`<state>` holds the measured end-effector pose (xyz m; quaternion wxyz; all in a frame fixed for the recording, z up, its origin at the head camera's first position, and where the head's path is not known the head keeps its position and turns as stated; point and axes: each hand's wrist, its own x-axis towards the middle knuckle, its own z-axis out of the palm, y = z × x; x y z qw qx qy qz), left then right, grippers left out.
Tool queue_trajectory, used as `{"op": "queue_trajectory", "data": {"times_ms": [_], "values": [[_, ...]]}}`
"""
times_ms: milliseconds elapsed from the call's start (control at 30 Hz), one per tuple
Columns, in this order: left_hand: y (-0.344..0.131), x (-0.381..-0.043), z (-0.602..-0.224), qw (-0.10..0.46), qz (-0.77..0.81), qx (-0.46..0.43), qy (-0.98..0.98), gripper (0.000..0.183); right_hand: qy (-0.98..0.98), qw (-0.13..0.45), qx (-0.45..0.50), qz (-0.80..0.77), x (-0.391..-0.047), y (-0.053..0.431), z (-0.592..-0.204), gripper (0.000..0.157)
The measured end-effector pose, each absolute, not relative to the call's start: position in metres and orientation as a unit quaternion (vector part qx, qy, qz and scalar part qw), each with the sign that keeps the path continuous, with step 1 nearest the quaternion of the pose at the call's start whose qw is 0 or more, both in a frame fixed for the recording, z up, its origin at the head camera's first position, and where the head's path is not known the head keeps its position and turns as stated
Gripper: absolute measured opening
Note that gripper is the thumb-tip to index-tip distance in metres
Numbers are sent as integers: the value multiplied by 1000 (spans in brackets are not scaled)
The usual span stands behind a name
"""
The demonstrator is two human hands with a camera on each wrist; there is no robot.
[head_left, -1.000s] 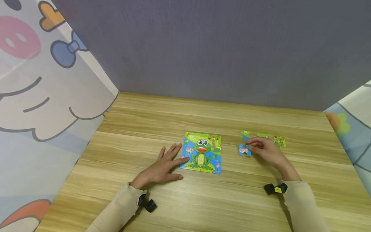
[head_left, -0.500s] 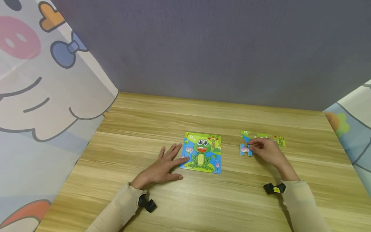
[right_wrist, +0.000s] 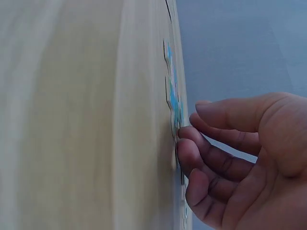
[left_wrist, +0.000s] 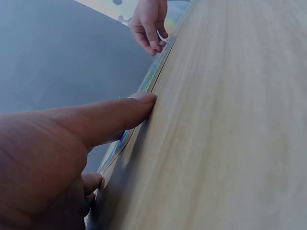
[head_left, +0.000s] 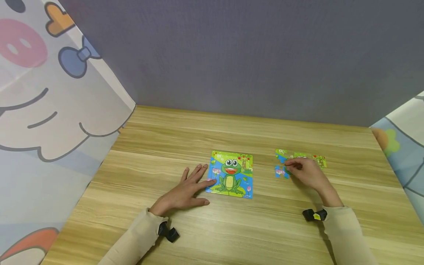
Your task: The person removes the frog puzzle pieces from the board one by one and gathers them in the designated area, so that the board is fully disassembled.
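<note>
A square frog puzzle board (head_left: pixel 231 180) lies in the middle of the table. My left hand (head_left: pixel 185 191) rests palm down beside it with fingers spread, its index fingertip on the board's left edge. To the right, my right hand (head_left: pixel 306 173) is over loose jigsaw pieces, its fingers bent. Its fingertips touch a small blue jigsaw piece (head_left: pixel 280 172) with a pink flower. In the right wrist view the thumb stands apart from the fingers (right_wrist: pixel 189 153), which press down at the pieces. A green-and-blue corner piece (head_left: pixel 281 152) lies just behind. My right hand partly hides the pieces under it.
A piece with a red-fruited tree (head_left: pixel 320 161) lies to the right of the right hand. The wooden table (head_left: pixel 225 235) runs back to a grey panel (head_left: pixel 248 66). Cartoon-printed walls (head_left: pixel 66 106) stand at both sides.
The flower piece has slid slightly to the right under my right fingertips, nearer the other pieces. My left hand and the frog board have stayed still.
</note>
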<state>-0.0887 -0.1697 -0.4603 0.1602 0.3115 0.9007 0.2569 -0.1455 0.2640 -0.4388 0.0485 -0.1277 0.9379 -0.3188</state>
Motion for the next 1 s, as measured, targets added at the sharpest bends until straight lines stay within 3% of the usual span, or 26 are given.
{"op": "queue_trajectory", "data": {"times_ms": [400, 733, 1000], "values": [[-168, -89, -455, 162, 256, 308, 902, 66, 934, 47, -131, -328, -145, 253, -419, 22], [-147, -86, -444, 143, 237, 329, 903, 69, 914, 67, -167, -363, -154, 204, -414, 22], [-124, -83, -442, 162, 202, 347, 901, 73, 892, 91, -219, -385, -159, 152, -419, 21]]}}
